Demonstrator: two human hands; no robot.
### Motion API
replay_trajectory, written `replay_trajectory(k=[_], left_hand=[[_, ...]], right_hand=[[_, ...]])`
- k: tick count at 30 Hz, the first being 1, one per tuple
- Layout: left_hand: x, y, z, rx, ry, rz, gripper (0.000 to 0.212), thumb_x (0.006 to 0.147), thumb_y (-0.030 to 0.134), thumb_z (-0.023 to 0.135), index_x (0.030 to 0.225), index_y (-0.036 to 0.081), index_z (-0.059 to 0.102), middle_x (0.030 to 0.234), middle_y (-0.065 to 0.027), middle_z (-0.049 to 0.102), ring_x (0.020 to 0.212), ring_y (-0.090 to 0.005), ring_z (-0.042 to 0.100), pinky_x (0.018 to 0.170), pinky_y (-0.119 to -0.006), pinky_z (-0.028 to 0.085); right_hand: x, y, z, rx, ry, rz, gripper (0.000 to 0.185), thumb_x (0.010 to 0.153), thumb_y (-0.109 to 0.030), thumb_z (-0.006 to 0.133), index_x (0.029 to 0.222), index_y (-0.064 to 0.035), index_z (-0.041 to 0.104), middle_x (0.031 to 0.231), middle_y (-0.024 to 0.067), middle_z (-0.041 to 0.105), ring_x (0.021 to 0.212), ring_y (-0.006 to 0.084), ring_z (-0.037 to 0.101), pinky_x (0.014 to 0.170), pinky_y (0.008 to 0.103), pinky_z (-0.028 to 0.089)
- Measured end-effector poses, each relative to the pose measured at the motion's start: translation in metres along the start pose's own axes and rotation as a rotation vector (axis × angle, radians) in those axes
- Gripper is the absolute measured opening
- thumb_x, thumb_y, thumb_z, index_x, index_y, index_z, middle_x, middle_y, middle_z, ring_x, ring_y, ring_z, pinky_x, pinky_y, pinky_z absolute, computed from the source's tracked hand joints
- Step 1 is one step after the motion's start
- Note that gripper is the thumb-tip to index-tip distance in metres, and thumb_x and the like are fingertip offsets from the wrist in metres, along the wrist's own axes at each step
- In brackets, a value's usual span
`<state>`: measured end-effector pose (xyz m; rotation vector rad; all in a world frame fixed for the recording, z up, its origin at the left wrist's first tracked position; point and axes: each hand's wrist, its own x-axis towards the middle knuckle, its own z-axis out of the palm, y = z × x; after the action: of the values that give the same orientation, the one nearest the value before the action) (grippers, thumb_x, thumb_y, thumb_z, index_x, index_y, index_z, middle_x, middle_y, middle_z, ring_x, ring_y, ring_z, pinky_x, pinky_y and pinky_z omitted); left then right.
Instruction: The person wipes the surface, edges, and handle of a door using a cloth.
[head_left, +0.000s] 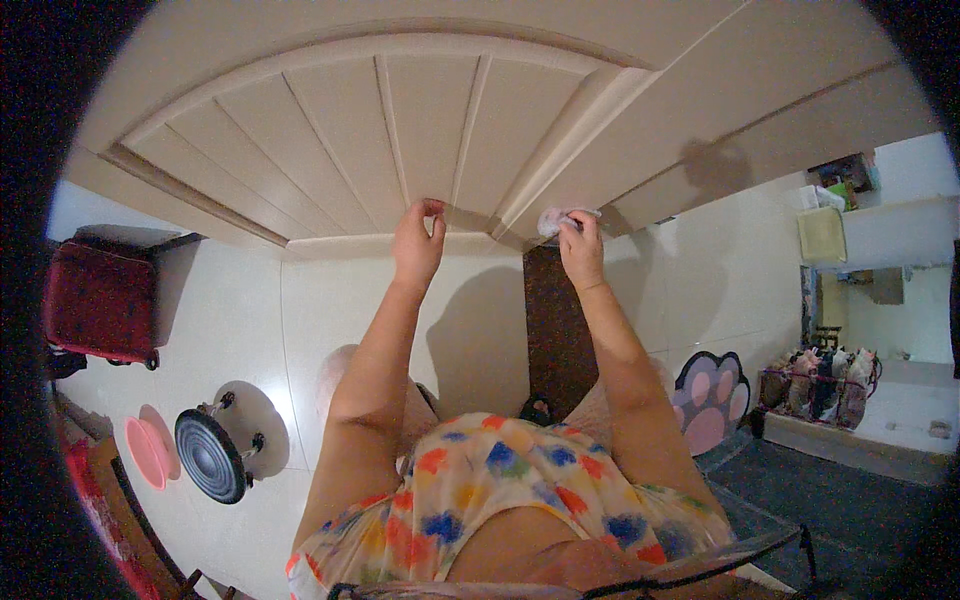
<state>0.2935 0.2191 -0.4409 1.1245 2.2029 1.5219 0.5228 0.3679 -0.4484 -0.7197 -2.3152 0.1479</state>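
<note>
A beige panelled door (330, 135) with moulded trim and vertical grooves spans the upper part of the head view. My right hand (581, 244) grips a crumpled white cloth (556, 220), which lies against the door's flat edge strip, right of the grooved panel. Near the lower end of the panel is my left hand (421, 240), its fingers curled and thumb apart, with nothing seen in it. Whether its fingertips touch the door cannot be told.
On the tiled floor at left are a red suitcase (101, 300), a round black wheeled stool (210, 456) and a pink basin (148, 454). A dark threshold strip (555, 322) runs below the door. A paw-shaped mat (712, 405) and a shoe rack (821, 386) lie at right.
</note>
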Motion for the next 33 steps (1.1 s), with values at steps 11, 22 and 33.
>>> replay_trajectory(k=[11,22,33], left_hand=[[0.002,-0.014,0.0,0.016,-0.06,-0.048,0.015,0.078,0.009,0.057,0.093,0.005,0.056,0.089,-0.0113,0.061,0.087,-0.0269,0.059,0.077,-0.036,0.045],[-0.002,-0.009,0.003,0.002,-0.047,-0.069,0.012,0.079,0.008,0.056,0.091,0.004,0.056,0.089,-0.0109,0.062,0.085,-0.0281,0.059,0.073,-0.035,0.046],[-0.008,-0.028,0.009,0.001,-0.176,-0.15,0.025,0.082,0.014,0.058,0.103,0.003,0.053,0.1,-0.0136,0.06,0.098,-0.0278,0.056,0.086,-0.036,0.043]], right_hand=[[0.059,-0.049,-0.035,0.047,0.143,0.051,0.032,0.069,0.004,0.06,0.097,-0.0117,0.064,0.101,0.012,0.051,0.092,0.0284,0.05,0.078,0.0365,0.044],[0.043,-0.046,0.007,-0.007,0.194,-0.045,0.03,0.075,-0.001,0.064,0.102,-0.0022,0.051,0.096,0.0155,0.05,0.088,0.0285,0.052,0.082,0.0374,0.043],[-0.04,-0.013,0.091,0.032,-0.053,0.25,0.027,0.079,-0.018,0.065,0.096,-0.0007,0.053,0.091,0.016,0.056,0.085,0.032,0.055,0.074,0.0383,0.045]])
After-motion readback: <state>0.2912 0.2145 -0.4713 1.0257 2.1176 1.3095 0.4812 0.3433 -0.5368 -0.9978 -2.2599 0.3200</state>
